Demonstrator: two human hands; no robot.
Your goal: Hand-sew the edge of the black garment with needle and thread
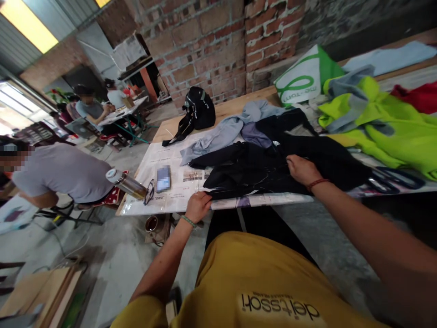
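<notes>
A black garment (252,166) lies spread along the near edge of the table, with loose pale threads on it. At the table edge my left hand (198,207) pinches the garment's left corner between thumb and fingers. Farther right, my right hand (303,170) has its fingers closed on the same black cloth. Behind the garment lies a grey piece of clothing (218,134), partly covered by the black fabric. A bright yellow-green garment with grey parts (385,123) is heaped to the right.
Left on the newspaper-covered table (146,173) are a phone (164,178), eyeglasses (149,192) and a clear bottle (126,182). A black bag (201,109) and a green-white bag (303,77) stand at the back. A seated person (64,173) is close on the left; others sit farther away.
</notes>
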